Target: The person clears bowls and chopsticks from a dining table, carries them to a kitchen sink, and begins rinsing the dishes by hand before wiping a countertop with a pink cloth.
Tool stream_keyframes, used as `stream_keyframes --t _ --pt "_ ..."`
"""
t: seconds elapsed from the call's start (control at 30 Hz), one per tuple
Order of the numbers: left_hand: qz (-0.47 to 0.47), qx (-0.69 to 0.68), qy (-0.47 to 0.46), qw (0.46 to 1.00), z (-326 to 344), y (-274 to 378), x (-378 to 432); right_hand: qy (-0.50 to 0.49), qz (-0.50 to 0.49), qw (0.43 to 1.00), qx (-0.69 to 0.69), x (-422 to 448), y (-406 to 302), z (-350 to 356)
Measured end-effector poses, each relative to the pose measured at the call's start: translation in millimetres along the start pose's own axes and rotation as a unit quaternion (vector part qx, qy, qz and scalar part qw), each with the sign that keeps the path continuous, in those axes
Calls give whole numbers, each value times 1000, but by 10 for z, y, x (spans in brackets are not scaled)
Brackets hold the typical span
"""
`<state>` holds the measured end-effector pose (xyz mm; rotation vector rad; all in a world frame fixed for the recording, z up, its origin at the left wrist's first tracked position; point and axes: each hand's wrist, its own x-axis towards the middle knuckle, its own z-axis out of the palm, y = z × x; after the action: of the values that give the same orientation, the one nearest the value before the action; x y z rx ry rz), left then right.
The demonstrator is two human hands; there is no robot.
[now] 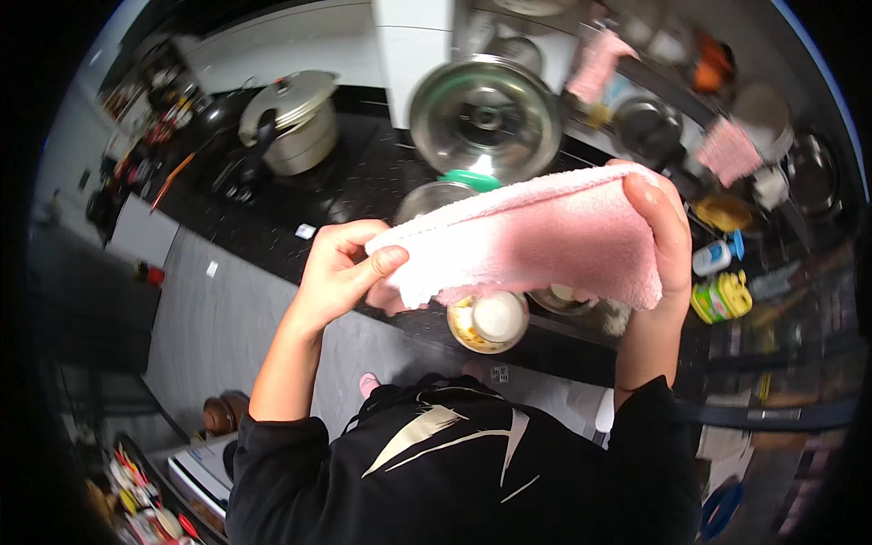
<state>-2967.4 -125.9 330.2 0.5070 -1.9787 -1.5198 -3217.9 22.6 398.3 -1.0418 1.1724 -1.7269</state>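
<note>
A pink terry cloth [538,238] is stretched between my two hands above the counter's front edge. My left hand [351,269] pinches its left end between thumb and fingers. The right end is gripped by my right hand [661,225], thumb on the near side and fingers mostly hidden behind. Beneath the cloth, partly covered by it, a white round cup or bowl [501,317] rests on a yellow-patterned dish [463,327]. Behind the cloth are a large steel basin [436,129] and a green object [470,180], beside a partly hidden round metal vessel [429,201].
A lidded metal pot [300,136] stands on the dark counter [368,163] at the left back. To the right are a white pump bottle [712,259] and a yellow-green container [722,298]. Another pink cloth [729,151] and a steel pan [647,126] lie at the upper right.
</note>
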Motion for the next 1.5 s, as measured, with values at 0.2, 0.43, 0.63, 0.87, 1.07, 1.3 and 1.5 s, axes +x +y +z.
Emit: stream_keyframes --t 0.2,0.43,0.63,0.87,1.07,1.3,1.5 --pt "4 30 149 988 -1424 -1 -1248 -238 14 971 23 443 554 1261" --pt "-90 -357 368 854 -2759 -350 -2663 -374 210 869 247 611 2174 3791" --pt "-198 -363 509 755 -3266 -1056 -3677 -298 540 734 284 381 3343 5469" --pt "-229 -151 560 782 -4463 -1589 -4094 -506 510 694 39 1404 3872 6730" --pt "-168 -328 685 628 -5613 -1977 -4313 -556 498 665 37 2020 4834 8060" --pt "-55 -331 855 394 -6705 -2362 -4880 -684 474 550 -75 2279 5335 10021" --pt "-10 -185 836 516 -7866 -2322 -5442 -779 329 525 -98 2321 5653 11833"
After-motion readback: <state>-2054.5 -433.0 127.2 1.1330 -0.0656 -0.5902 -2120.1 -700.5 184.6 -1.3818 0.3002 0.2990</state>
